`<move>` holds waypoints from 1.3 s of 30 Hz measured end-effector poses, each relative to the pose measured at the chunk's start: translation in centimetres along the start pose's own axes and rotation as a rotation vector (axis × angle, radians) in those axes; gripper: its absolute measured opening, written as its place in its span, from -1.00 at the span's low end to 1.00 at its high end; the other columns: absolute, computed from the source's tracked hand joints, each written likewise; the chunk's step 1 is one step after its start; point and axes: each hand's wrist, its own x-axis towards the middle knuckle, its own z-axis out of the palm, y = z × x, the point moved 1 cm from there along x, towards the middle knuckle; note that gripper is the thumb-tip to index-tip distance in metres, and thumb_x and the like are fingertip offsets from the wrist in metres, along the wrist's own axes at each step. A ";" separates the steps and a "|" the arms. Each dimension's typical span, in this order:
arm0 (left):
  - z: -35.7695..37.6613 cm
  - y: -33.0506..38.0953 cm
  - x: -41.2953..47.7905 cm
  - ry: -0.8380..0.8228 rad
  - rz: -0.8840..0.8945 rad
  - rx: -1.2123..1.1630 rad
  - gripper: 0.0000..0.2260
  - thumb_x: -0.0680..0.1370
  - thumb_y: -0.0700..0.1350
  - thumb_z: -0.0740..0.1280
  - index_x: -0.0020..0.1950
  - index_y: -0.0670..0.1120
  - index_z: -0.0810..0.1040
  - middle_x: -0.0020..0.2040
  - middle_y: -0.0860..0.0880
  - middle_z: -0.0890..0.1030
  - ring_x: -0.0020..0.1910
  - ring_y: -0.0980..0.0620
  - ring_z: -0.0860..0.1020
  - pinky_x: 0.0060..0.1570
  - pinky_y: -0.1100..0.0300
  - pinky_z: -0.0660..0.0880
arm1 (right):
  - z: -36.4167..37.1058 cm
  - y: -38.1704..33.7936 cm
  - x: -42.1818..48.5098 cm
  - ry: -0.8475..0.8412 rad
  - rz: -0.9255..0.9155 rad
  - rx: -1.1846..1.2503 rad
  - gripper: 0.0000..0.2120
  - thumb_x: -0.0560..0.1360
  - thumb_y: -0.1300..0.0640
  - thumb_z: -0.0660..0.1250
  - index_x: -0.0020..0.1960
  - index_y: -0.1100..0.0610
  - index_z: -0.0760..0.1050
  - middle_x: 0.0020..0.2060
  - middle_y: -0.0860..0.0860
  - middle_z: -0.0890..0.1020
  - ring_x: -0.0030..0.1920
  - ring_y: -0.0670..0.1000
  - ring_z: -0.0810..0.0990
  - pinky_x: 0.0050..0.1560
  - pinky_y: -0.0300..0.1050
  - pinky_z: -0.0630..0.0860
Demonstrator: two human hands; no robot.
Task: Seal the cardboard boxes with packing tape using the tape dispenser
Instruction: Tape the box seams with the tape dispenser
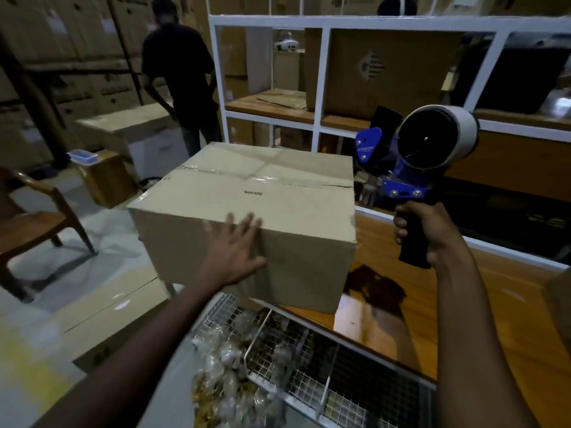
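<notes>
Box (247, 211) sits on table (432, 304) corner, top seam running left-right; left hand (234, 245) flat, fingers spread on its near face, right hand (432, 233) clamps tape dispenser (423, 156) up right of box.

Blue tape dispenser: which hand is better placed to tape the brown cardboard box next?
Right: the right hand grips the blue tape dispenser beside the brown cardboard box; the left hand lies flat on it.

plain brown cardboard box (247, 211), blue-and-black tape dispenser (411, 168) with white tape roll (463, 131), white shelf frame (321, 23).
</notes>
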 end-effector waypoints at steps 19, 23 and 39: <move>0.8 18.3 6.4 0.168 0.208 -0.079 -0.38 0.50 0.20 0.22 0.41 -0.18 0.38 0.42 -0.17 0.41 0.33 -0.23 0.39 0.22 -0.07 0.35 | -3.9 1.6 -2.0 0.114 0.037 0.056 -0.77 0.56 0.23 0.19 -0.27 0.11 0.37 -0.49 -0.01 0.35 -0.51 -0.02 0.31 -0.40 -0.11 0.26; 2.0 15.9 3.6 0.364 0.380 -0.144 -0.42 0.41 0.21 0.20 0.28 -0.13 0.53 0.29 -0.09 0.56 0.19 -0.10 0.53 0.06 0.01 0.42 | -2.2 1.1 -1.4 0.083 0.057 0.051 -0.77 0.58 0.22 0.18 -0.26 0.12 0.37 -0.51 -0.01 0.36 -0.53 -0.04 0.31 -0.40 -0.12 0.26; -1.6 -7.0 -4.1 0.069 0.473 -0.158 -0.34 0.42 -0.14 0.29 0.51 0.20 0.33 0.56 0.18 0.22 0.52 -0.08 0.23 0.38 -0.11 0.27 | 9.8 1.8 2.2 -0.281 0.193 0.064 -0.80 0.55 0.19 0.16 -0.25 0.14 0.37 -0.48 -0.01 0.35 -0.53 -0.05 0.28 -0.45 -0.16 0.27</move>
